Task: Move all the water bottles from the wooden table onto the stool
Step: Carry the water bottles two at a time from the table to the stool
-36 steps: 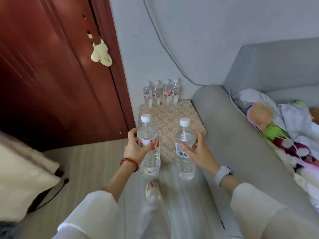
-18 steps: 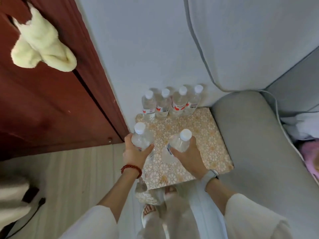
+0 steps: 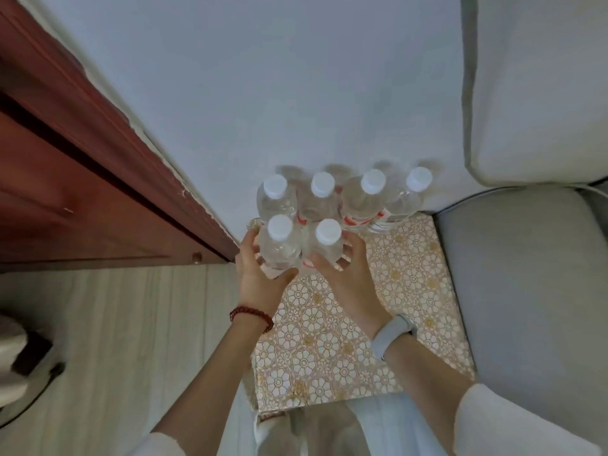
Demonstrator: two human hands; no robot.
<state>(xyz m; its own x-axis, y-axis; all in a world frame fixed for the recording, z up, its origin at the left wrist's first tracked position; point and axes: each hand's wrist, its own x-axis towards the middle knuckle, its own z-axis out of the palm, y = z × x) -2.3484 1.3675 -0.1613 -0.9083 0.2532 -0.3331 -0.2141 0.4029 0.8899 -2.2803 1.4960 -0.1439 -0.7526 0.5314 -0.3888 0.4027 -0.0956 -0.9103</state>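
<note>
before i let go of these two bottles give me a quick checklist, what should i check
1. Left hand grip on the left front bottle: fingers curled round it, ok.
2. Right hand grip on the right front bottle: fingers curled round it, ok.
3. Both bottles over the patterned stool top, not past its edge: ok.
4. Bases resting flat on the stool: cannot tell, the hands hide them.
5. Both upright: ok, caps point up.
6. Clearance from the back row of four bottles: cannot tell; from above they look to be touching or nearly so, so release gently.
</note>
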